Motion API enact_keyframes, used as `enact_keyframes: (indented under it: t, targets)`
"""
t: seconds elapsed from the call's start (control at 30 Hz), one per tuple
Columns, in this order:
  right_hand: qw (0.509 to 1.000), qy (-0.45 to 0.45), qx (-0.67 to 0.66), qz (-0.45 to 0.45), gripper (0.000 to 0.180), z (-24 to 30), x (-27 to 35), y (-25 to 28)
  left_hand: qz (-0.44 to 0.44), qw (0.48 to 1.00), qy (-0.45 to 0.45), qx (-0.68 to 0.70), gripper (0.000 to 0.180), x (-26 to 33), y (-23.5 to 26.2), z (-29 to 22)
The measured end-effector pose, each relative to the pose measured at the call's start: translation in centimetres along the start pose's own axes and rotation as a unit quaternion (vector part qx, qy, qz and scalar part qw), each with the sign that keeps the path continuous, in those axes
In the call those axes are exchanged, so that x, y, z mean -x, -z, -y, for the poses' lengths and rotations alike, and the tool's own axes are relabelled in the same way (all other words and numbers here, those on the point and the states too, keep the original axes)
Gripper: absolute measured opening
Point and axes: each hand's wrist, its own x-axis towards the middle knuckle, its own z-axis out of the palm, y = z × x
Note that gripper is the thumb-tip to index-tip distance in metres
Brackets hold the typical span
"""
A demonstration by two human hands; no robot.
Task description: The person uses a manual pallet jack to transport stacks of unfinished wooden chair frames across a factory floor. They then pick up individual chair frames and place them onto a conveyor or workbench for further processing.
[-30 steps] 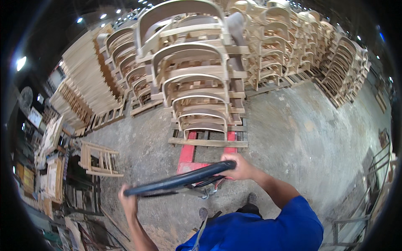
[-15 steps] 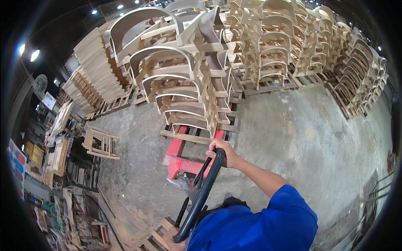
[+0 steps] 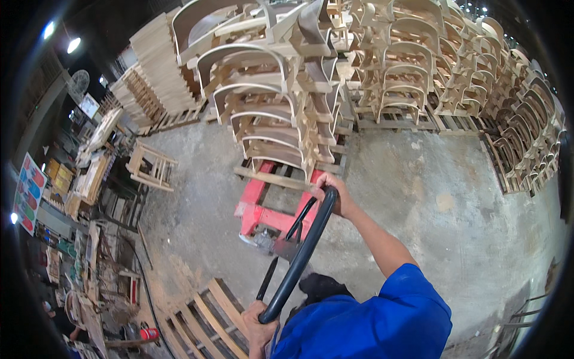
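Observation:
A black pallet jack handle (image 3: pixel 301 260) slants across the middle, in front of my blue shirt. My right hand (image 3: pixel 336 194) is wrapped round its far end, and my left hand (image 3: pixel 260 323) grips the near end. Below the handle sits the red pallet jack (image 3: pixel 266 214), its forks reaching under a wooden pallet (image 3: pixel 278 179). Stacked high on that pallet are curved wooden chair frames (image 3: pixel 263 116). Part of the jack's base is hidden behind the handle.
More frame stacks (image 3: pixel 406 72) stand on pallets at the back and right. Flat boards (image 3: pixel 161 60) are piled at the back left. A slatted pallet (image 3: pixel 206 317) lies near my left hand. Workbenches (image 3: pixel 89 179) and a small wooden frame (image 3: pixel 152 166) line the left. Concrete floor (image 3: pixel 412 197) extends rightward.
The loaded stack sits higher in view, and more of the slatted pallet shows at lower left. Both hands keep their grip, and the handle appears slightly further right and higher.

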Motion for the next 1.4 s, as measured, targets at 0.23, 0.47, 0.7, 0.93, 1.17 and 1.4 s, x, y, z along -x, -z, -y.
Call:
enact_keyframes:
  t: [0.23,0.47,0.7,0.93,1.17,1.4]
  targets:
    - [0.999,0.037,0.021,-0.007,0.023,2.6,0.9,1.0,-0.066,0.998,0.013,0.01,0.018,0.9,1.7,-2.5]
    - [0.983,0.161,0.076,0.048,0.038,5.3,-5.8,-6.2,-0.286,0.935,-0.001,0.208,0.02,-7.9,8.6,0.6]
    - [0.961,0.267,0.071,-0.034,0.038,5.5,-9.1,-13.6,-0.42,0.905,-0.075,-0.009,0.016,-20.0,12.9,2.5]
    - [0.958,0.262,0.088,-0.074,0.041,6.0,-8.1,-13.8,-0.386,0.92,-0.07,-0.002,0.026,-22.2,15.4,6.6]
    - [0.957,0.248,0.115,-0.099,0.042,5.6,-5.3,-16.5,-0.34,0.933,-0.102,0.056,0.025,-27.4,17.2,9.0]
    - [0.947,0.228,0.138,-0.182,0.037,4.9,-4.4,-19.0,-0.235,0.96,-0.12,0.095,0.015,-31.4,17.7,10.7]
